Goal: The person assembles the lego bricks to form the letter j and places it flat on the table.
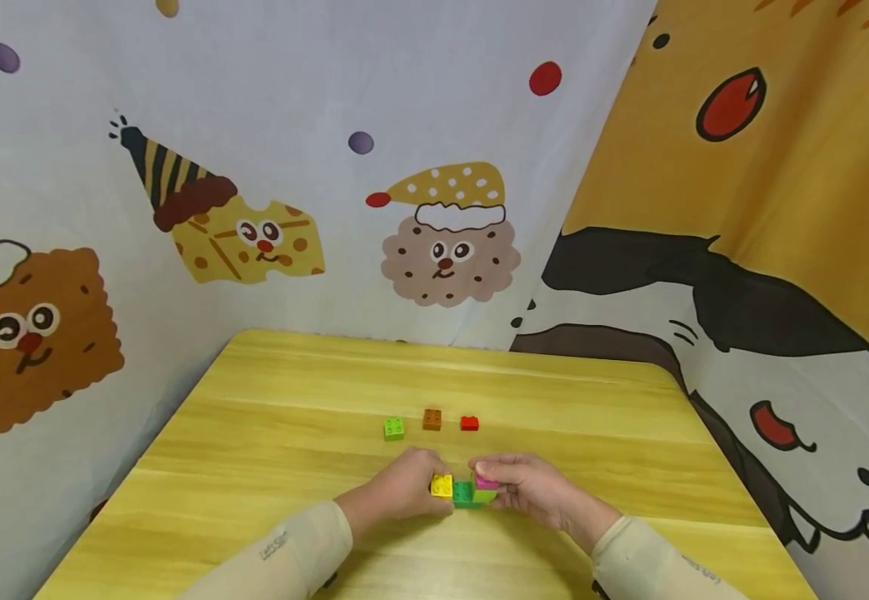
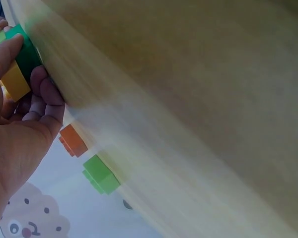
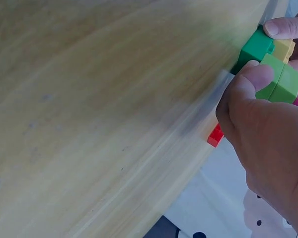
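Three lie unjoined on tabletop (image 1: 277, 417): lime brick (image 1: 393, 428), brown brick (image 1: 432, 419), red brick (image 1: 469, 423). Nearer us, our left hand (image 1: 395, 490) and right hand (image 1: 530, 487) pinch opposite ends of yellow-green-pink brick cluster (image 1: 462, 493), already assembled, we judge.

joined bricks (image 1: 463, 493) between left hand (image 1: 400, 490) and right hand (image 1: 530, 485), three loose bricks (image 1: 432, 420) beyond on table (image 1: 292, 392), cloth (image 1: 292, 92) behind

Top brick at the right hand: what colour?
The top brick is pink, clearest in the head view.

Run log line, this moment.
left hand: holds yellow block, green block; right hand: holds pink-topped stack; table: loose lime block, brown block, red block
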`<state>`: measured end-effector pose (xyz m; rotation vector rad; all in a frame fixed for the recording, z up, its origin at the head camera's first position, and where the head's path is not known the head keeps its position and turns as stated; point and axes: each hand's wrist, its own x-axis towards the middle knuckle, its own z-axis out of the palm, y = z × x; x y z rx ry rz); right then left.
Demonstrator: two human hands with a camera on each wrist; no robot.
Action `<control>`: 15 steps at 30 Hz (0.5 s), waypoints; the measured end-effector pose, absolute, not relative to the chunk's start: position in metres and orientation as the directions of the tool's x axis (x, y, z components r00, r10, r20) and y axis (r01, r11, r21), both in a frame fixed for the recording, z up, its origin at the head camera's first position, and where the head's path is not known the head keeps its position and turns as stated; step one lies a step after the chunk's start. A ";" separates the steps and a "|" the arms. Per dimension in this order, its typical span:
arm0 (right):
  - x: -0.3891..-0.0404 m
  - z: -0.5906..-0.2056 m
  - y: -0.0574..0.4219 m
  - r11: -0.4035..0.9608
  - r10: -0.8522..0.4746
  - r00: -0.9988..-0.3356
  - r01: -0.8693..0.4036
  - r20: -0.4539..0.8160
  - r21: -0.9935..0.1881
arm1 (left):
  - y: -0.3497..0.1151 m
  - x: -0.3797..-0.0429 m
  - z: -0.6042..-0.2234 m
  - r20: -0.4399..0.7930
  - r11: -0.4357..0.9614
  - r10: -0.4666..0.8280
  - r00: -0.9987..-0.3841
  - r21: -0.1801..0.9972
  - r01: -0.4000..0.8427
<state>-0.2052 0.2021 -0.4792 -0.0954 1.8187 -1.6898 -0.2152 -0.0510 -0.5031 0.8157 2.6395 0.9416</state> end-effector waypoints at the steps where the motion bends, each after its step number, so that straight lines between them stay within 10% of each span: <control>1: -0.205 -0.480 0.202 0.168 -0.469 -0.788 0.365 -0.400 -0.916 | -0.051 -0.215 -0.503 -0.020 0.642 0.572 -0.820 0.633 0.432; 15: -0.205 -0.483 0.203 0.185 -0.467 -0.793 0.345 -0.391 -0.920 | -0.051 -0.212 -0.503 -0.009 0.629 0.573 -0.820 0.645 0.433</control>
